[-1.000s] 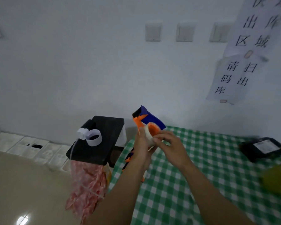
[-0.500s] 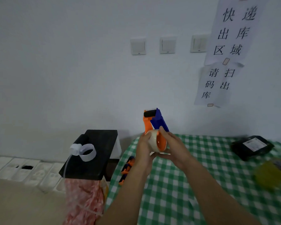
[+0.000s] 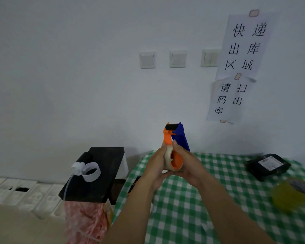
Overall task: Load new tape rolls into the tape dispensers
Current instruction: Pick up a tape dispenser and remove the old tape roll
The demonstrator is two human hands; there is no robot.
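An orange and blue tape dispenser (image 3: 176, 136) stands upright in front of me, its black roller at the top. A pale tape roll (image 3: 168, 160) sits on its orange hub. My left hand (image 3: 155, 166) wraps the roll and dispenser from the left. My right hand (image 3: 187, 162) grips them from the right, thumb up against the blue plate. Both hands hover above the left end of the green checked table (image 3: 209, 199). A second orange and blue dispenser (image 3: 133, 184) lies at the table's left edge, mostly hidden behind my left forearm.
A black stool top (image 3: 99, 175) left of the table carries an empty white tape core (image 3: 91, 171). A black parcel (image 3: 268, 165) and a yellowish tape roll (image 3: 289, 194) lie at the table's right. The wall stands close behind, with switches and paper signs.
The dispenser has turned from tilted to upright between my hands. My right hand has shifted from the roll's top to cupping its right side. My view has dropped slightly and moved left.
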